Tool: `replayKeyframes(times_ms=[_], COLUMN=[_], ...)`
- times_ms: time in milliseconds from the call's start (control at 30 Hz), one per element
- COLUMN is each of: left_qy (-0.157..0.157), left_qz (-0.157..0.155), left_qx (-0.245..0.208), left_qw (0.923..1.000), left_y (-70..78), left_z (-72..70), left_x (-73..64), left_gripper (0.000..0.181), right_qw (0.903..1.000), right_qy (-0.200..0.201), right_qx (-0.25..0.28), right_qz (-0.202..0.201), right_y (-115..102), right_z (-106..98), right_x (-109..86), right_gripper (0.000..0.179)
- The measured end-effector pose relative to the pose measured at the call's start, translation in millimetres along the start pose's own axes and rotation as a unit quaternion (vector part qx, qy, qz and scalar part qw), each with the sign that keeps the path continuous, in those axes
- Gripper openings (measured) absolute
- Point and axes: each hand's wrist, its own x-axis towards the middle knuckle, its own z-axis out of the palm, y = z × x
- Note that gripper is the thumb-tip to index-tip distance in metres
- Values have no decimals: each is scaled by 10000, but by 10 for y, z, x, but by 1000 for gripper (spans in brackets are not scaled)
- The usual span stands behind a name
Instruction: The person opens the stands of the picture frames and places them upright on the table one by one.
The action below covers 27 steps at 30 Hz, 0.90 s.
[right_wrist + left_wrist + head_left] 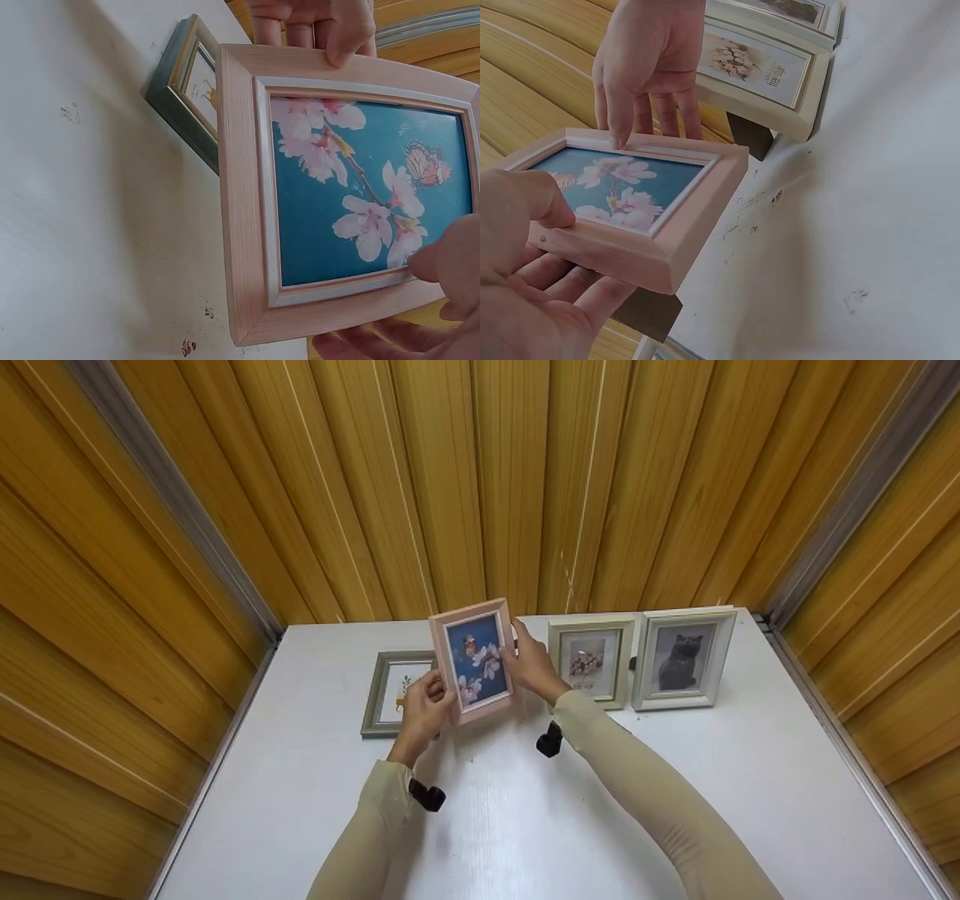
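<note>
Both hands hold a pink picture frame (475, 664) above the white table, its picture of pale blossoms and a butterfly on blue facing up. The left hand (425, 706) grips its left side, thumb on the front border and fingers beneath, as the left wrist view shows. On the opposite side the right hand (534, 661) pinches the frame, its thumb (442, 259) over the picture's edge and its fingers behind. Partly covered by the pink frame and left hand, a grey-green picture frame (373, 701) stands at the left.
A cream picture frame (555, 660) with a flower picture stands right of the hands, beside a white picture frame (643, 675) with a grey cat picture. Ribbed wood-look panels (510, 495) rise behind and beside the white table (300, 780). Small scuffs (855, 298) mark its surface.
</note>
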Motion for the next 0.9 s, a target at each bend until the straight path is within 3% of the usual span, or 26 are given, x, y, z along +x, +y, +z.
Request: replayKeyframes(times_ms=[267,333,633,900], left_qy=[-142,-138,-185,114], left_qz=[66,113,289,231], left_qx=[-63,47,804,1648], left_qw=[9999,9998,9962,9860], left_y=[28,-23,-22,10], left_z=[-8,-7,59,199], left_x=[-5,15,40,114], left_gripper=[43,44,50,52], right_qw=[9997,9996,9976,9956], right_qy=[223,286,577,891], right_qx=[-31,-26,358,146], right_qz=[-31,-61,159,268], right_y=[15,19,-16,-19], right_z=[14,15,33,76], right_x=[2,-10,-113,-189], right_gripper=[56,56,55,63])
